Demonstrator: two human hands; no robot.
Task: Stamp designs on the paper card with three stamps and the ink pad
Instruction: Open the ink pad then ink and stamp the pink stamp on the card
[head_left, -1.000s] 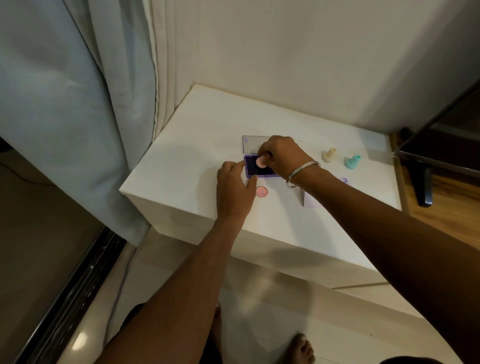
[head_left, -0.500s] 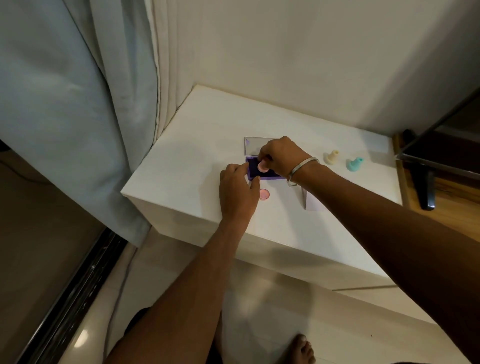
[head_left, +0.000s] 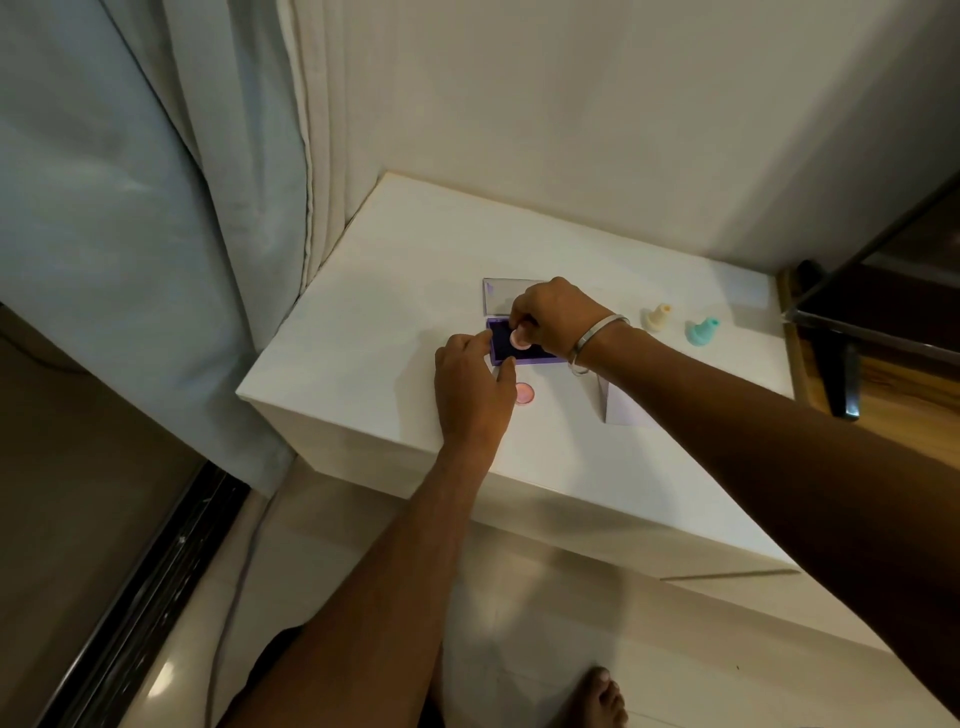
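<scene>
A white table (head_left: 395, 291) is set into a corner, with a wall behind it and a curtain (head_left: 130, 208) hanging against its left edge; its front edge drops to the floor. Open tabletop is left along the left and back of the surface, while the right part is crossed by the right forearm. The paper card (head_left: 621, 410) is partly hidden under that forearm, near the front right; its long axis cannot be told. The purple ink pad (head_left: 501, 340) lies at mid-table, its long side running left to right, with its clear lid (head_left: 496, 293) lying just behind it. The left hand (head_left: 470, 389) is pressed against the pad's left end, thumb and fingers closed narrowly on the case. A pink stamp (head_left: 519, 338) is pinched by the right hand (head_left: 556, 317) over the pad. A pink cap (head_left: 524, 393) lies just in front of the pad. A cream stamp (head_left: 657, 317) and a teal stamp (head_left: 701, 331) stand upright, well to the right.
</scene>
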